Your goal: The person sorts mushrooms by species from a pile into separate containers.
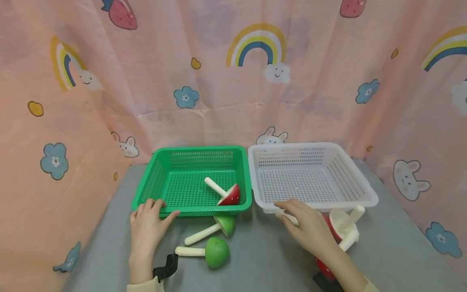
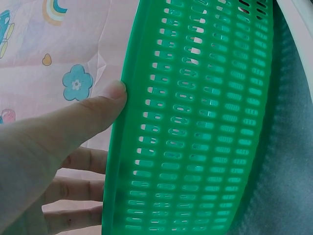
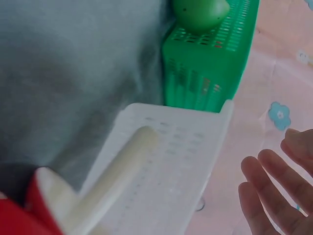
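My left hand (image 1: 147, 227) holds the near-left rim of the green basket (image 1: 140, 192), thumb outside and fingers over the edge in the left wrist view. My right hand (image 1: 306, 227) hovers by the front rim of the white basket (image 1: 368, 198), fingers extended and holding nothing. Under it lie several red toy mushrooms (image 1: 344, 223) with cream stems, partly hidden by the hand and forearm; one stem (image 3: 115, 178) points up toward the white basket in the right wrist view. A spotted red mushroom (image 1: 230, 195) lies inside the green basket, against its right front.
Two green toy mushrooms lie on the grey table before the green basket: one (image 1: 225, 224) right at its front wall, another (image 1: 217, 253) nearer. Both baskets stand side by side at the back, against a pink patterned curtain (image 1: 219, 121). A black strap (image 1: 166, 267) is on the left wrist.
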Available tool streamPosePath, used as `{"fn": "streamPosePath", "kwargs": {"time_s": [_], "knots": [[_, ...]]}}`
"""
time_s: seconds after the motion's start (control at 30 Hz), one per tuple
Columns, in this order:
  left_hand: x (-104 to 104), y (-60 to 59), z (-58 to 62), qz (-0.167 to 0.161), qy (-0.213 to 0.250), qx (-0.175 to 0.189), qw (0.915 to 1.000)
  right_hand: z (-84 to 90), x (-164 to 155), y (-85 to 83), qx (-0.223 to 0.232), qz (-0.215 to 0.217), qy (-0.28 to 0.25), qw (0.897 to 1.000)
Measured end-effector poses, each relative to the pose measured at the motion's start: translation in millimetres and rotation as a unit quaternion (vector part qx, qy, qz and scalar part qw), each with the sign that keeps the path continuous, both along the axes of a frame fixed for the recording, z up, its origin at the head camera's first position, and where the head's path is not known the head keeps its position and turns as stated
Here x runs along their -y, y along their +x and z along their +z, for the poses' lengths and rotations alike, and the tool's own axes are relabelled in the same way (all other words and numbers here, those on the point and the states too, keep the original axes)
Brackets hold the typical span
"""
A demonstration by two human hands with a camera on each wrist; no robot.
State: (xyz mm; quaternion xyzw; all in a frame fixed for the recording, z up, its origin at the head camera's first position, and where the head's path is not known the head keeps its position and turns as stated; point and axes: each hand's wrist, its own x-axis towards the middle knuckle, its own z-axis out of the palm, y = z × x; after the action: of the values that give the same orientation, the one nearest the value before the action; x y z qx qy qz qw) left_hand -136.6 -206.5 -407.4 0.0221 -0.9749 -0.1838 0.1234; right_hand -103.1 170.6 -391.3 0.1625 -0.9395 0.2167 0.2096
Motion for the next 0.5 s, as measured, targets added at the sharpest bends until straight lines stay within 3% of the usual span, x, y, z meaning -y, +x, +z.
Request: {"fn": "streamPosePath", "kwargs": {"time_s": [0.27,0.5], "knots": [[0,-1.1,-0.9,0.0,0.004,-0.002,1.0,-17.4,-17,13.3,-0.012,-0.029,0.012,0.999],[0,-0.6,-1.6,0.001,0.006,-0.003,1.0,-31.6,-29,14.2,-0.034,-0.022,0.054,0.998]]}}
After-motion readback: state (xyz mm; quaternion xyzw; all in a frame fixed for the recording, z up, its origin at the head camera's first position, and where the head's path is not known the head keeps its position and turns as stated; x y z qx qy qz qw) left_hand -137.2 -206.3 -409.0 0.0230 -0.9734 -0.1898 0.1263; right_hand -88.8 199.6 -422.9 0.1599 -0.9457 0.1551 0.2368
